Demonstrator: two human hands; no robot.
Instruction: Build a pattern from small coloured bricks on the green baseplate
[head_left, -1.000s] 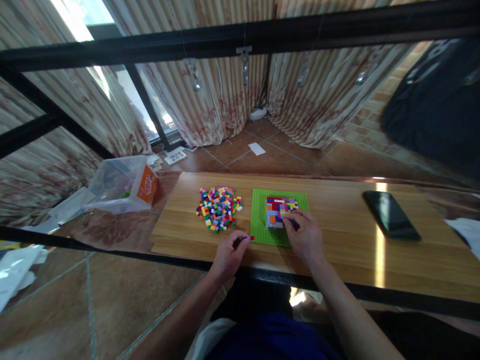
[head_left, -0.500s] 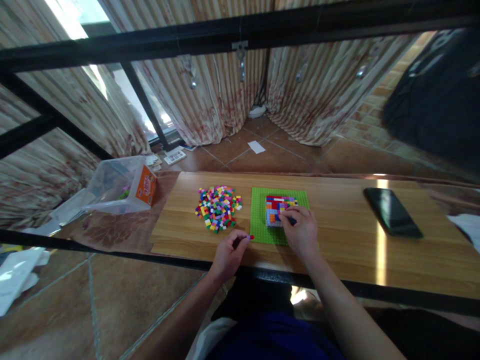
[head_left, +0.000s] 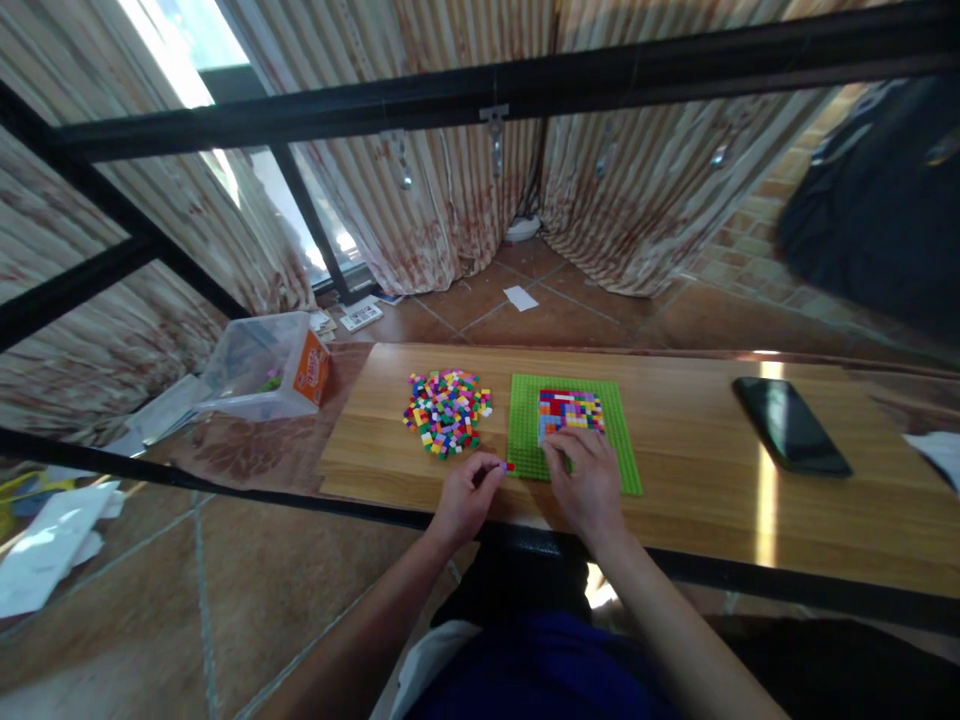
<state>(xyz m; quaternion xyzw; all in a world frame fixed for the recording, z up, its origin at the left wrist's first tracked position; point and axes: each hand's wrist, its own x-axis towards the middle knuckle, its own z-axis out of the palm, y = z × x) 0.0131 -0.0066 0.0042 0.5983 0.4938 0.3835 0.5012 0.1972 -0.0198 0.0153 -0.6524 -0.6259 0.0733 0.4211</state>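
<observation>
My left hand point(head_left: 468, 494) pinches a small red toy brick point(head_left: 510, 467), with a bit of purple beside it, at the near left edge of the green baseplate point(head_left: 525, 440). A multicoloured block of toy bricks point(head_left: 562, 405) rises from the middle of that baseplate. Over the block's near side is my right hand point(head_left: 586, 478), its thumb and fingers closed together. Whatever its fingertips hold, if anything, is hidden, as is the block's near right part. A loose pile of small coloured bricks point(head_left: 448, 412) lies left of the baseplate.
On the right of the wooden table point(head_left: 690, 450) lies a black phone point(head_left: 791, 425). A clear plastic box point(head_left: 259, 365) with an orange label stands beyond the table's left end. A dark metal bar point(head_left: 420, 88) crosses in front of the curtains.
My right hand has shifted left and toward me, from the block's right side to its near edge. My left hand keeps its pinch beside the baseplate. The whole view has shifted slightly.
</observation>
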